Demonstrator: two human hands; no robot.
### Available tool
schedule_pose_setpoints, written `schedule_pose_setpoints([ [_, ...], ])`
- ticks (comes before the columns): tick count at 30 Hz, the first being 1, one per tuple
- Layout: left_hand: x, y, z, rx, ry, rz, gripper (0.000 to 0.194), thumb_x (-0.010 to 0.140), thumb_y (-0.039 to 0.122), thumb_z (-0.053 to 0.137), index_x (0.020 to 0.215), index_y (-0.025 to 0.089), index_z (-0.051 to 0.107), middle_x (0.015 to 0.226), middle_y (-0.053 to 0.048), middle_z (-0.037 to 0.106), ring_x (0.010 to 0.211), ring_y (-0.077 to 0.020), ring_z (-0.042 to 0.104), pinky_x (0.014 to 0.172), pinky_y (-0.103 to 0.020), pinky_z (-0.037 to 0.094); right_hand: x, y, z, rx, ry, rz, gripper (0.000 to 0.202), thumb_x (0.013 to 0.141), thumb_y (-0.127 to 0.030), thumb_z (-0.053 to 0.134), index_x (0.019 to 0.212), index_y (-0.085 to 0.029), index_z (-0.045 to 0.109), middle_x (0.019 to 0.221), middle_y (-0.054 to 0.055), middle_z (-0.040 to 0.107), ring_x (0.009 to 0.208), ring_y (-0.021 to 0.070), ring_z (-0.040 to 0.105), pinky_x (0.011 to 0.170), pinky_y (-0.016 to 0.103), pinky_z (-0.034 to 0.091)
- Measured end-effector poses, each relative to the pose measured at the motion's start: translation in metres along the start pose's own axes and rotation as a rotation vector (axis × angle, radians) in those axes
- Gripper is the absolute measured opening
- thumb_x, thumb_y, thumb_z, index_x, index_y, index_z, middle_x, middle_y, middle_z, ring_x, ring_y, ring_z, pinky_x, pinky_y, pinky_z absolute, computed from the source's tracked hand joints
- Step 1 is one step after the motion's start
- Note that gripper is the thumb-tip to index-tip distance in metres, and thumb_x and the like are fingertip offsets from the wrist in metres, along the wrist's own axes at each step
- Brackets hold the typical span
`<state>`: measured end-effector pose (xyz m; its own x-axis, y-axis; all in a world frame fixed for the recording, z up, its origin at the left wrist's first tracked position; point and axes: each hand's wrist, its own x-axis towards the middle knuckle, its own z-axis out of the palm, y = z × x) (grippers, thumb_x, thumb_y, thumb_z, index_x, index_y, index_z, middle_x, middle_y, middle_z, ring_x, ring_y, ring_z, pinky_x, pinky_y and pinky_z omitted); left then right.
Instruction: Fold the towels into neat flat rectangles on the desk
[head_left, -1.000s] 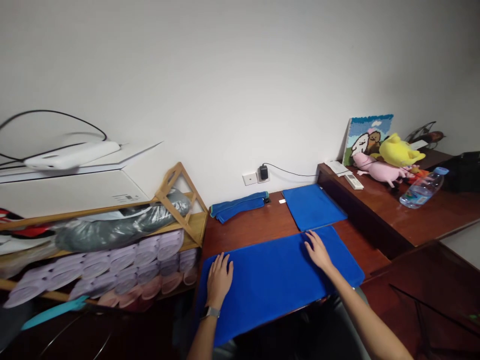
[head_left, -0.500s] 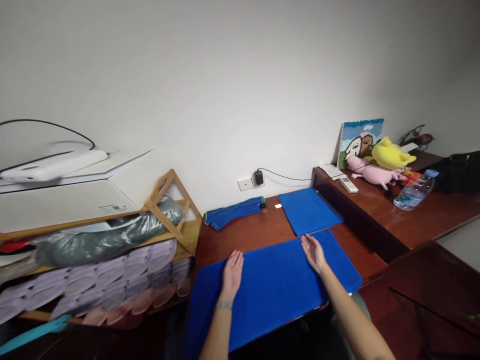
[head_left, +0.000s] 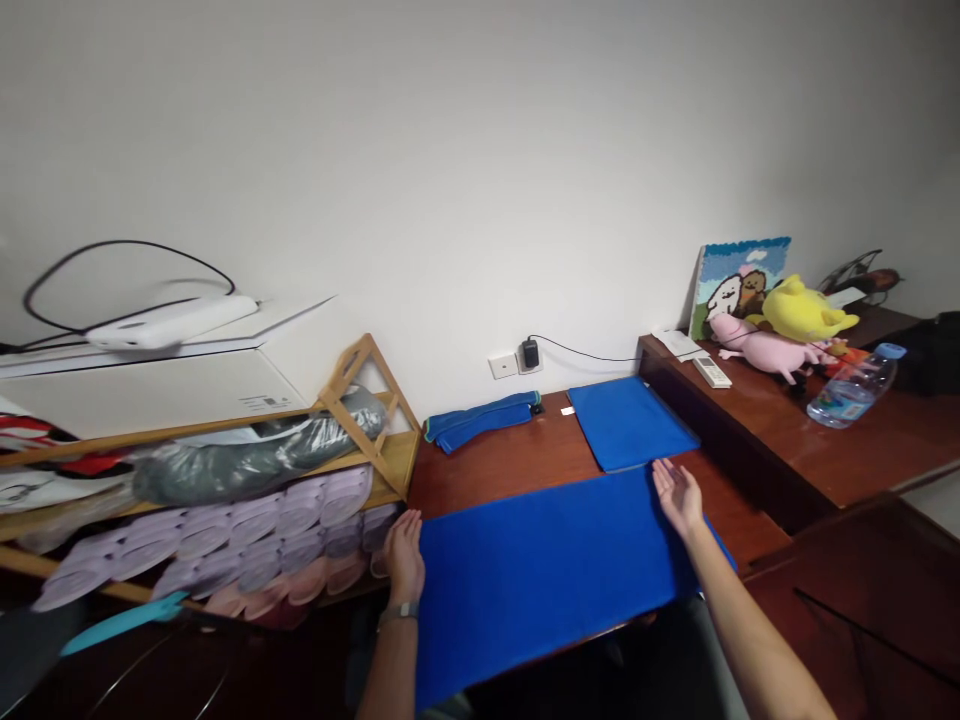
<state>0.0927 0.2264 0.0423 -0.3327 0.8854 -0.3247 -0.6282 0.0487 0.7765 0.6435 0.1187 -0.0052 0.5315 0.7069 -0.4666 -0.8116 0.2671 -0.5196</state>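
Royal-blue, rectangular cloth [head_left: 555, 570] flat along the 6 o'clock edge of the reddish-brown wooden bench [head_left: 510, 465]. Left hand [head_left: 405, 555] at cloth's 9 o'clock, fingers together; right hand [head_left: 679, 500] at 2, fingers slightly spread; both empty. Probably light, limp; best pinched at corners.

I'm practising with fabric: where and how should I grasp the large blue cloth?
Probably pinch the large blue cloth at both short edges, from left and right: it lies flat and wide, left hand and right hand near those ends.
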Motion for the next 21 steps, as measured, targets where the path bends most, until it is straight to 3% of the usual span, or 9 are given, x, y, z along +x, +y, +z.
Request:
schedule_pose_setpoints([
  [3, -0.032, -0.046, 0.031, 0.015, -0.112, -0.051, 0.027, 0.102, 0.020, 0.052, 0.108, 0.020, 0.078, 0.143, -0.013, 0.078, 0.160, -0.0276, 0.051, 0.136, -0.045, 0.038, -0.036, 0.062, 0.028, 0.070, -0.220, 0.126, 0.031, 0.099, -0.025, 0.060, 0.126, -0.022, 0.075, 0.121, 0.011, 0.085, 0.117, 0.0222, 0.081, 0.102, 0.039, 0.068],
  [6, -0.065, -0.103, 0.069, 0.038, -0.264, -0.264, 0.027, 0.097, 0.021, 0.059, 0.113, 0.014, 0.081, 0.136, -0.021, 0.080, 0.148, -0.0346, 0.064, 0.132, -0.054, 0.045, -0.072, 0.144, 0.054, 0.043, -0.392, 0.310, 0.030, 0.099, -0.031, 0.068, 0.126, -0.020, 0.076, 0.129, 0.014, 0.083, 0.123, 0.0247, 0.079, 0.104, 0.041, 0.065],
  [8, -0.078, -0.126, 0.084, 0.027, -0.289, -0.432, 0.030, 0.097, 0.020, 0.060, 0.118, 0.014, 0.079, 0.146, -0.024, 0.075, 0.150, -0.0332, 0.062, 0.131, -0.051, 0.047, -0.083, 0.184, 0.063, -0.003, -0.401, 0.398, 0.029, 0.099, -0.035, 0.071, 0.122, -0.019, 0.077, 0.128, 0.014, 0.083, 0.121, 0.0243, 0.080, 0.102, 0.038, 0.065],
  [10, -0.078, -0.128, 0.088, 0.015, -0.264, -0.509, 0.035, 0.097, 0.019, 0.057, 0.126, 0.014, 0.076, 0.156, -0.024, 0.068, 0.153, -0.0313, 0.059, 0.129, -0.049, 0.050, -0.079, 0.194, 0.061, -0.026, -0.354, 0.413, 0.025, 0.099, -0.037, 0.071, 0.115, -0.018, 0.077, 0.124, 0.013, 0.084, 0.115, 0.0231, 0.081, 0.096, 0.035, 0.066],
  [12, -0.070, -0.116, 0.082, 0.007, -0.247, -0.502, 0.041, 0.099, 0.022, 0.055, 0.136, 0.016, 0.072, 0.161, -0.024, 0.064, 0.153, -0.0318, 0.059, 0.126, -0.053, 0.054, -0.063, 0.171, 0.049, -0.024, -0.295, 0.361, 0.022, 0.099, -0.036, 0.071, 0.111, -0.018, 0.077, 0.119, 0.013, 0.085, 0.108, 0.0218, 0.083, 0.091, 0.032, 0.067],
  [16, -0.055, -0.089, 0.066, -0.023, -0.269, -0.500, 0.047, 0.101, 0.033, 0.057, 0.144, 0.021, 0.069, 0.162, -0.022, 0.064, 0.150, -0.0344, 0.063, 0.121, -0.058, 0.057, -0.019, 0.067, 0.012, -0.033, -0.133, 0.167, 0.017, 0.095, -0.031, 0.073, 0.108, -0.021, 0.073, 0.110, 0.011, 0.085, 0.098, 0.0230, 0.083, 0.087, 0.036, 0.069],
  [19, -0.055, -0.085, 0.061, -0.038, -0.286, -0.508, 0.049, 0.100, 0.038, 0.059, 0.145, 0.021, 0.069, 0.161, -0.023, 0.064, 0.149, -0.0357, 0.063, 0.122, -0.060, 0.056, 0.008, -0.005, -0.011, -0.033, 0.008, 0.049, 0.015, 0.094, -0.034, 0.071, 0.105, -0.023, 0.069, 0.113, 0.010, 0.083, 0.095, 0.0221, 0.083, 0.089, 0.038, 0.069],
  [21, -0.057, -0.085, 0.060, -0.051, -0.299, -0.506, 0.050, 0.100, 0.039, 0.059, 0.146, 0.022, 0.069, 0.161, -0.022, 0.064, 0.149, -0.0357, 0.063, 0.123, -0.060, 0.055, 0.018, -0.034, -0.018, -0.029, 0.056, 0.014, 0.013, 0.095, -0.035, 0.069, 0.103, -0.025, 0.067, 0.116, 0.009, 0.082, 0.095, 0.0205, 0.082, 0.091, 0.037, 0.069],
])
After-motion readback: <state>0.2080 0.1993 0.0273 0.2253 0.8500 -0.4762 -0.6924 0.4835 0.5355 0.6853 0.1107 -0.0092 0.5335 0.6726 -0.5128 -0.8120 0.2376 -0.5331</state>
